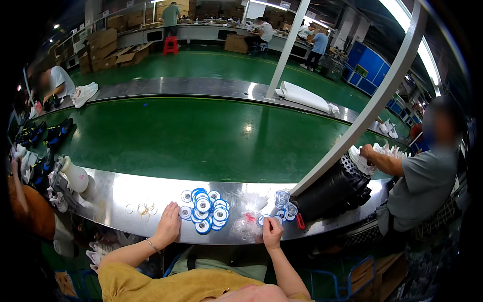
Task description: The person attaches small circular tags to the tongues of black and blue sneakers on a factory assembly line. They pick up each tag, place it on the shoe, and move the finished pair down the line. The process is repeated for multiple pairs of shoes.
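My left hand (168, 224) lies on the metal bench with its fingers stretched out, just left of a heap of round blue-rimmed white discs (203, 205) with dark centres. The fingers of my right hand (272, 233) are pinched together on one such disc (262, 219), partly covered by the fingertips. Between the two hands is a loose pile of clear plastic bags (245, 229) with red marks. A smaller cluster of discs (290, 209) sits just beyond my right hand. Beside it lies a red hand tool (300, 221), its exact kind unclear.
Yellowish rubber bands (146, 209) lie to the left, before a white bottle (75, 174). Black perforated rolls (334, 189) and a slanting white post (362, 121) stand at right. A co-worker (425, 171) handles white shoes there; another person (30, 201) sits at left.
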`<state>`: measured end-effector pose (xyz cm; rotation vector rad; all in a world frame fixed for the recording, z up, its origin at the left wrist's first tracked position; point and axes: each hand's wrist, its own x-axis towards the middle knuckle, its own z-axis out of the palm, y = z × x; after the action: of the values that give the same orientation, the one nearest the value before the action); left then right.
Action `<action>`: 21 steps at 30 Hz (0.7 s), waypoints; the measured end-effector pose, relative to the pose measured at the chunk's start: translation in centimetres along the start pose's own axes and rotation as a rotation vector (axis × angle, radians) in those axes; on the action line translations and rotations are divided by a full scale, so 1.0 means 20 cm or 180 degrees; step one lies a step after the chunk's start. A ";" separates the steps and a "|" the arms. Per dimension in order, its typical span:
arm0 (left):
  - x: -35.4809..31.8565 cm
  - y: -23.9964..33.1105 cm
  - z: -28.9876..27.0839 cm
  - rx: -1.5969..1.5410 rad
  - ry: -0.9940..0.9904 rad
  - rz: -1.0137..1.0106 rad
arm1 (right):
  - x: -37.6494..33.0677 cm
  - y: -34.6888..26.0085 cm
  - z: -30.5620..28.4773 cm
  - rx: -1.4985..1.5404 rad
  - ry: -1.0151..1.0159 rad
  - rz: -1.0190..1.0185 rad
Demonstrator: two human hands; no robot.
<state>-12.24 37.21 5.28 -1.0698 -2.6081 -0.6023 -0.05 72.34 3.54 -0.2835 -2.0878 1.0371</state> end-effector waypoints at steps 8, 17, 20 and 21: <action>0.00 -0.01 0.01 0.0104 0.0034 0.0096 | 0.01 0.00 0.00 -0.0022 -0.0002 -0.0073; 0.00 -0.01 0.01 0.0067 0.0133 0.0086 | 0.01 -0.01 0.00 -0.0024 0.0034 -0.0062; -0.01 -0.01 0.02 0.0042 0.0169 0.0042 | 0.00 -0.01 0.00 -0.0041 0.0015 -0.0020; -0.01 -0.01 0.02 0.0053 0.0169 0.0039 | 0.00 -0.01 0.00 -0.0036 0.0024 -0.0031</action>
<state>-12.31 37.20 4.77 -1.0497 -2.5549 -0.5970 -0.14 72.16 3.75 -0.2822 -2.0868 1.0172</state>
